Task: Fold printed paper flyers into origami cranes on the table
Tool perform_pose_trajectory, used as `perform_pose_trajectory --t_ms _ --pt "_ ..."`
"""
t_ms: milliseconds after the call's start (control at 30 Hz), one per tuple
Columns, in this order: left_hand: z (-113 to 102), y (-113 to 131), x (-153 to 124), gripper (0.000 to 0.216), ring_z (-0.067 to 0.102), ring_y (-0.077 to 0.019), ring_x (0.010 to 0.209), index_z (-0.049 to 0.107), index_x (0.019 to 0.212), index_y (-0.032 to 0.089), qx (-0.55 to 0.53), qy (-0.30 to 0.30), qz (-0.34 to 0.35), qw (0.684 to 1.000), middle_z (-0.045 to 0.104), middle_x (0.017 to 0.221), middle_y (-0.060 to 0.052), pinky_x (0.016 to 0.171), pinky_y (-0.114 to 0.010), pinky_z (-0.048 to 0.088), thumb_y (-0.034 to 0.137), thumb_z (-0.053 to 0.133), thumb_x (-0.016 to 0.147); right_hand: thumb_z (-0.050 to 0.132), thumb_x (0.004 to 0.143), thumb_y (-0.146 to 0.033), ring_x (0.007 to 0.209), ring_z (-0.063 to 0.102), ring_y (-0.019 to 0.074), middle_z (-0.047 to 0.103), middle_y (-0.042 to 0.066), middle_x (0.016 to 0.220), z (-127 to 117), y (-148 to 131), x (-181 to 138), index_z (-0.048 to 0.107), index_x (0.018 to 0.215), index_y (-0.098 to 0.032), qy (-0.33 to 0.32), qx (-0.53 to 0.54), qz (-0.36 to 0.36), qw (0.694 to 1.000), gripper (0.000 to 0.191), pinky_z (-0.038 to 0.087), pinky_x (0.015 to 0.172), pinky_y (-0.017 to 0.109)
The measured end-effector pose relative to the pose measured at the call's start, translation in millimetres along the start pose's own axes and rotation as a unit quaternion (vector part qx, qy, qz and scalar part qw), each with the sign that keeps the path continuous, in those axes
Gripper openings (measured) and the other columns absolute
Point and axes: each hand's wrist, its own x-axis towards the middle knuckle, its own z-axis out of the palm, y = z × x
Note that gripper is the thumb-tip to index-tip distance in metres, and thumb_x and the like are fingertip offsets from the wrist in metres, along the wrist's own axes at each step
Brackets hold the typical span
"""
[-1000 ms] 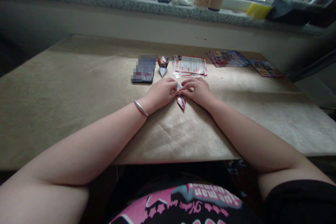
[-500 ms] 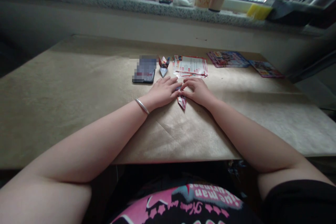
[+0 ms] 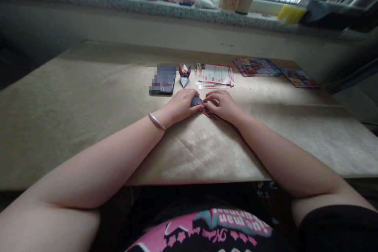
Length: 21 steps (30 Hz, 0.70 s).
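My left hand (image 3: 182,104) and my right hand (image 3: 222,103) meet over a small folded piece of printed paper (image 3: 203,108) on the brown paper-covered table (image 3: 88,98). Both hands pinch it with curled fingers. The piece is mostly hidden; a dark upper part shows between my fingertips and a pointed tip pokes out under my right hand. A silver bangle (image 3: 156,122) circles my left wrist. Just beyond my hands stands another folded paper figure (image 3: 184,75) with a pointed lower end.
A dark phone (image 3: 162,78) lies left of the folded figure. A stack of printed sheets (image 3: 215,75) and more coloured leaflets (image 3: 256,67) (image 3: 299,77) lie toward the back right. The stone windowsill (image 3: 177,6) holds cups, bottles and a yellow object (image 3: 291,12).
The folded piece, earlier pointing toward me from between my hands, has been turned; its tip now points right under my right hand. My hands stayed in about the same place.
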Motion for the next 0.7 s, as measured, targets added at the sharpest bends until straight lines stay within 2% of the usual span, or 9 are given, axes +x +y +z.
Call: perform_pose_trajectory --t_ms 133,267,433,567,700 --pt "0.7 -1.5 0.7 0.032 0.059 -0.0251 0.104 0.058 0.105 0.015 -0.026 0.017 0.005 1.0 0.064 0.108 -0.011 0.094 -0.039 0.048 0.034 0.07 0.083 0.067 0.085 -0.027 0.109 0.063 0.0247 0.073 0.007 0.109 -1.8 -1.8 -0.5 0.076 0.087 -0.024 -0.018 0.014 -0.004 1.0 0.01 0.043 0.104 0.047" --pt "-1.0 -0.7 1.6 0.032 0.059 -0.0232 0.104 0.06 0.108 0.015 -0.026 0.045 0.046 0.998 0.065 0.108 -0.008 0.095 -0.037 0.047 0.028 0.073 0.082 0.066 0.085 -0.027 0.101 0.064 0.0231 0.074 0.006 0.099 -3.8 -5.5 -1.5 0.072 0.088 -0.023 -0.016 0.048 -0.014 0.999 0.008 0.046 0.098 0.043" --pt "-7.1 4.1 1.0 0.02 0.058 -0.0227 0.102 0.067 0.103 0.02 0.018 0.076 0.112 0.991 0.066 0.101 -0.006 0.096 -0.038 0.044 0.036 0.064 0.091 0.065 0.084 -0.029 0.093 0.063 0.022 0.069 0.004 0.089 -7.6 -12.6 -3.7 0.066 0.081 -0.023 0.021 0.079 0.012 0.997 0.006 0.05 0.085 0.037" --pt "-11.2 7.9 0.1 0.022 0.058 -0.0218 0.097 0.07 0.094 0.022 0.045 0.099 0.121 0.987 0.067 0.095 -0.005 0.094 -0.038 0.043 0.04 0.059 0.094 0.066 0.084 -0.029 0.091 0.062 0.0215 0.068 0.003 0.085 -10.7 -13.4 -4.1 0.063 0.077 -0.024 0.043 0.057 -0.023 0.997 0.009 0.048 0.087 0.037" --pt "-13.7 7.2 -1.4 0.021 0.056 -0.0208 0.097 0.072 0.09 0.024 0.056 0.104 0.135 0.984 0.068 0.096 -0.004 0.094 -0.038 0.042 0.038 0.058 0.095 0.066 0.086 -0.032 0.089 0.061 0.0213 0.068 0.004 0.086 -12.3 -12.3 -5.1 0.066 0.08 -0.024 0.024 0.043 -0.036 0.998 0.01 0.047 0.085 0.036"
